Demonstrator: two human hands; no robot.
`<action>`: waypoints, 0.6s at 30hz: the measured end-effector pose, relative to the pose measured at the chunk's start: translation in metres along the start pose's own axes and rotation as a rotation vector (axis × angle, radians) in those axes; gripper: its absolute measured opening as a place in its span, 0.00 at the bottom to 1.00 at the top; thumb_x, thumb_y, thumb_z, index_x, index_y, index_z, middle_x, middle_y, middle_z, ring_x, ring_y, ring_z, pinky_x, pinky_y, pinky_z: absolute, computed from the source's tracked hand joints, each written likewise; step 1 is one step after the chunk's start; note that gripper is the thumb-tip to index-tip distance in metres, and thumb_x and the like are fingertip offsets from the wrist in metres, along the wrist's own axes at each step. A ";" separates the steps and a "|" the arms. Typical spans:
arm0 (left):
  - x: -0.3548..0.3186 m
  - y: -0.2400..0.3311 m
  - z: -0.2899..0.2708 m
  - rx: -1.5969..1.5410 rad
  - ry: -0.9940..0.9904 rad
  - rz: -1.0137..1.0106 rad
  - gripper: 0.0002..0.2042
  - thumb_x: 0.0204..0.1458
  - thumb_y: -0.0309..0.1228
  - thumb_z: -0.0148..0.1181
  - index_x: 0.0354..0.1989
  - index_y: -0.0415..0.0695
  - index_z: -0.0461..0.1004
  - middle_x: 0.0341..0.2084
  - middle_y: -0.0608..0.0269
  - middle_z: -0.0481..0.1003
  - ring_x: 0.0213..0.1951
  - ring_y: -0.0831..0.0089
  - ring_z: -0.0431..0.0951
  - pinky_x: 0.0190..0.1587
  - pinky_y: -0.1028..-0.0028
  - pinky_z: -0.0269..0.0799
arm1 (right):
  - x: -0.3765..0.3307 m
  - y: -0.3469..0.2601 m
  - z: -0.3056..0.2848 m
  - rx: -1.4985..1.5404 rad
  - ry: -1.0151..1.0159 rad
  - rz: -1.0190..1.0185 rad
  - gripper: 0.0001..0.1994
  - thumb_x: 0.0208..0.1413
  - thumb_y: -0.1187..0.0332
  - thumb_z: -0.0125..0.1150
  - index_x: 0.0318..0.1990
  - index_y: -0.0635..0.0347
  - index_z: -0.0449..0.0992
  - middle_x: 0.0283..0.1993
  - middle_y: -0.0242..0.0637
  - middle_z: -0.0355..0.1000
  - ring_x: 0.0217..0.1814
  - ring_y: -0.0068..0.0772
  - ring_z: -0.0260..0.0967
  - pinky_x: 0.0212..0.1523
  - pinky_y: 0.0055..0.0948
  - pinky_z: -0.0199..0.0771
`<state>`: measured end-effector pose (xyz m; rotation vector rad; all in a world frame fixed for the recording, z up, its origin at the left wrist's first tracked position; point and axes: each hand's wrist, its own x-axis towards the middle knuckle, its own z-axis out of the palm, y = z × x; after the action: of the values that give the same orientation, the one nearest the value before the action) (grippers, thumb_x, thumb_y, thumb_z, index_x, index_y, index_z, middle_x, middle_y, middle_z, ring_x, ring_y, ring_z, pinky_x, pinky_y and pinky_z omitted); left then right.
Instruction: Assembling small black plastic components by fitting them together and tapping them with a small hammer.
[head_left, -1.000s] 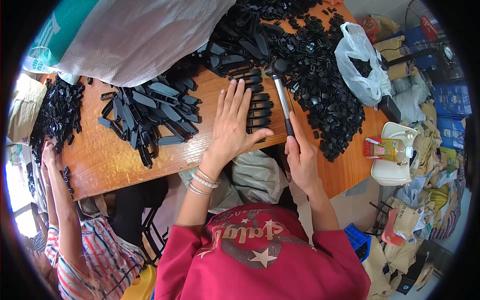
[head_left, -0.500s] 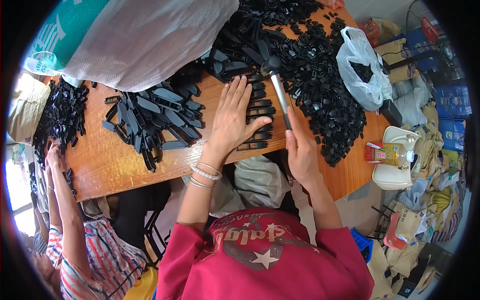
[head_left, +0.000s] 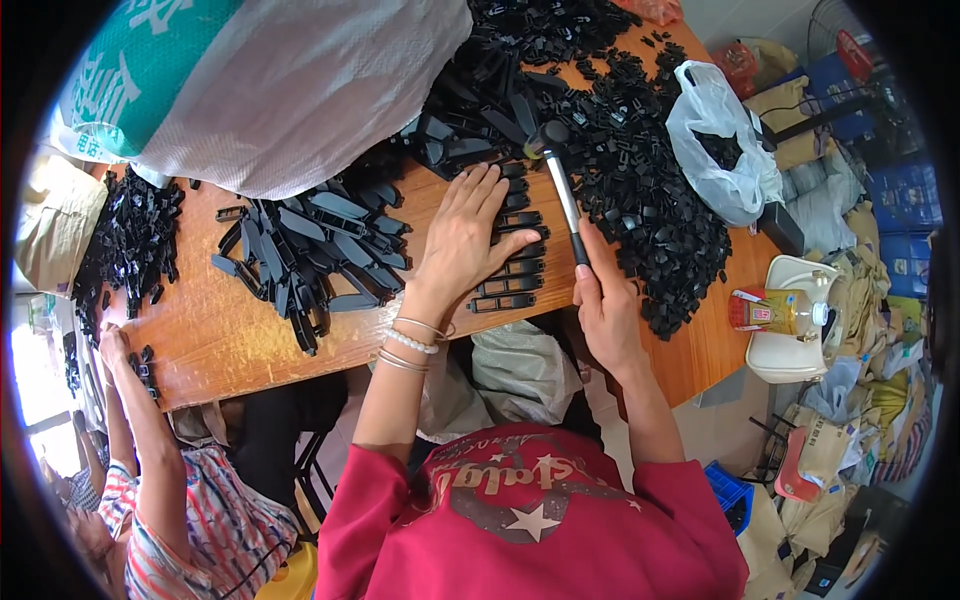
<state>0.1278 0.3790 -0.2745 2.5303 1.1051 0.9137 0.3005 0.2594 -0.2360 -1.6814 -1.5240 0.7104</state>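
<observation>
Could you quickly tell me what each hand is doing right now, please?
Left hand: open, flat on black plastic pieces.
Right hand: closed around hammer handle.

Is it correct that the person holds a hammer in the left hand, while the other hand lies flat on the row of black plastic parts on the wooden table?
Not quite: the head view shows the hammer in the right hand. The left hand lies flat on the row of black plastic parts on the wooden table.

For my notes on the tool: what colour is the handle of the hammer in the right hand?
Silvery metal with a black grip; the hammer shows best in the head view.
</observation>
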 end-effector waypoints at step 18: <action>-0.002 -0.004 0.001 -0.066 0.009 0.019 0.27 0.52 0.45 0.61 0.51 0.33 0.72 0.57 0.49 0.68 0.63 0.56 0.62 0.67 0.59 0.52 | -0.019 0.008 -0.081 0.272 0.688 0.085 0.24 0.68 0.67 0.40 0.70 0.55 0.49 0.26 0.32 0.67 0.13 0.12 0.54 0.11 0.14 0.53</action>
<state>0.1256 0.3802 -0.2781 2.4895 1.0378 0.9516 0.3678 0.2274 -0.1977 -1.5609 -0.8372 0.3034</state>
